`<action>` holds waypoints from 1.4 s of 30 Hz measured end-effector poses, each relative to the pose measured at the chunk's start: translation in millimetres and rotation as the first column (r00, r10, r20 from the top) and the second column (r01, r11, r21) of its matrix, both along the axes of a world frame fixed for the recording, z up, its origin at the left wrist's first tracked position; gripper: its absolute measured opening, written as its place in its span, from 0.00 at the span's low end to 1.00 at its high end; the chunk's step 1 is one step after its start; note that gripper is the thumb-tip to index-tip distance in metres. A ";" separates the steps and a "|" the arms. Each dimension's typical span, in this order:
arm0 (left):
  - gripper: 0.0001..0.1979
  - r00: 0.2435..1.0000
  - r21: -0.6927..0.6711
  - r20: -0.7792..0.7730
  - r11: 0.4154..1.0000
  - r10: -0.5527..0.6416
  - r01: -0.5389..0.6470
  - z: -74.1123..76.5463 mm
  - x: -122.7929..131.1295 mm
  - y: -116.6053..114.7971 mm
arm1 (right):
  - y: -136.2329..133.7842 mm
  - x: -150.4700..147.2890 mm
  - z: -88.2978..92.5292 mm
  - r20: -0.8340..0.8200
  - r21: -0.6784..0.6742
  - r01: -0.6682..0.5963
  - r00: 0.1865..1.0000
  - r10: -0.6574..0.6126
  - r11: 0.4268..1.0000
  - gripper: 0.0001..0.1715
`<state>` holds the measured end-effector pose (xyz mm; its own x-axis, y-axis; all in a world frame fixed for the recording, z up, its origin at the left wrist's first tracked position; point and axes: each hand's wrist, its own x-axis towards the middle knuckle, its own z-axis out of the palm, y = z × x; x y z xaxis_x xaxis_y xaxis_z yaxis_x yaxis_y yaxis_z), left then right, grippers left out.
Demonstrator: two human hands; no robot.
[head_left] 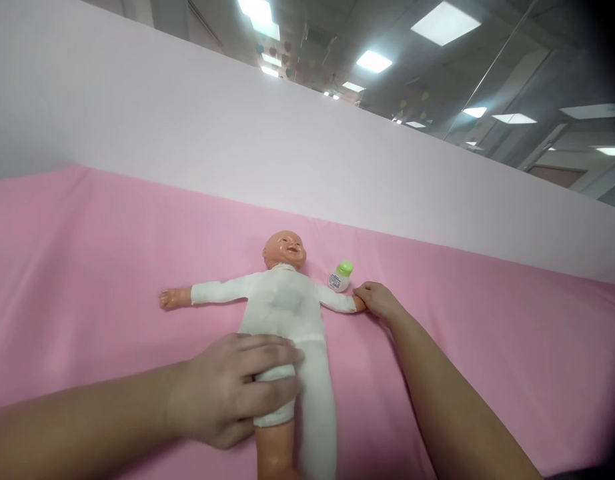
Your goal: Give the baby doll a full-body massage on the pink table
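A baby doll (283,301) in a white suit lies on its back on a pink sheet (87,267), arms spread, head toward the far wall. My left hand (232,390) wraps round the doll's near leg at the thigh, fingers closed over the white cloth; the bare lower leg sticks out below. My right hand (378,300) reaches out and closes on the doll's hand at the end of its right-side arm. A small white bottle with a green cap (340,276) stands just beyond that hand, beside the doll's shoulder.
The pink sheet covers the whole surface and meets a pale wall or partition (187,127) at the back. Above the partition I see a ceiling with lit panels (445,23).
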<state>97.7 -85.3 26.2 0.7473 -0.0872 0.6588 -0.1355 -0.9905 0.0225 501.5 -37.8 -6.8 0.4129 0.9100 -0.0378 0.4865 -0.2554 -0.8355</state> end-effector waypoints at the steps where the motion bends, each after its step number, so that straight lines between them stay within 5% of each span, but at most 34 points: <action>1: 0.20 0.999 -0.007 0.021 1.000 0.024 -0.024 -2.3 -1.4 1.8 | -0.1 -1.6 2.4 -0.025 0.059 0.012 1.000 -0.011 0.998 0.14; 6: 0.24 0.955 -0.089 0.118 0.961 0.271 -0.261 -16.8 -5.1 23.1 | -5.8 -34.0 13.4 -0.120 0.409 0.055 0.993 -0.006 0.911 0.24; 9: 0.25 0.901 -0.235 0.023 0.878 0.434 -0.417 -22.0 -4.2 37.9 | -12.8 -71.5 11.2 0.016 0.595 -0.058 0.998 0.060 0.801 0.32; 11: 0.25 0.879 -0.360 -0.054 0.812 0.474 -0.460 -22.1 -2.9 43.8 | -15.9 -96.6 7.0 0.251 0.571 -0.219 0.964 0.086 0.791 0.24; 13: 0.25 0.879 -0.433 -0.074 0.779 0.471 -0.453 -20.2 -1.3 46.1 | -16.1 -116.2 3.3 0.507 0.505 -0.438 0.848 0.155 0.744 0.21; 16: 0.25 0.905 -0.437 -0.033 0.809 0.424 -0.394 -16.4 1.2 45.4 | -13.1 -130.8 1.4 0.704 0.393 -0.622 0.677 0.213 0.678 0.23; 18: 0.25 0.928 -0.383 0.007 0.859 0.371 -0.340 -15.1 2.6 43.7 | -11.7 -132.5 2.2 0.732 0.369 -0.646 0.645 0.220 0.668 0.24; 21: 0.25 0.953 -0.253 0.075 0.930 0.294 -0.267 -14.8 3.2 38.1 | -12.9 -127.7 3.7 0.701 0.369 -0.611 0.678 0.222 0.700 0.21; 25: 0.25 0.993 -0.174 0.059 0.981 0.101 -0.090 -7.8 1.5 19.4 | -17.4 -110.6 6.2 0.479 0.461 -0.409 0.862 0.167 0.788 0.27; 31: 0.25 0.980 -0.214 -0.094 0.965 -0.176 0.153 11.7 7.3 -8.7 | -21.4 -77.6 16.2 0.278 0.538 -0.222 0.957 0.077 0.813 0.35; 35: 0.27 0.978 -0.243 -0.109 0.959 -0.178 0.148 11.4 10.0 -8.2 | -18.3 -53.6 21.4 0.181 0.539 -0.073 0.983 -0.031 0.839 0.32; 39: 0.28 0.982 -0.239 -0.100 0.962 -0.159 0.132 7.2 9.5 -5.3 | -14.3 -24.7 22.9 0.011 0.251 -0.133 0.991 0.135 0.959 0.26; 42: 0.29 0.982 -0.226 -0.098 0.965 -0.160 0.134 5.1 10.4 -5.9 | -14.5 -11.3 20.2 -0.093 -0.018 -0.205 0.975 0.203 0.979 0.20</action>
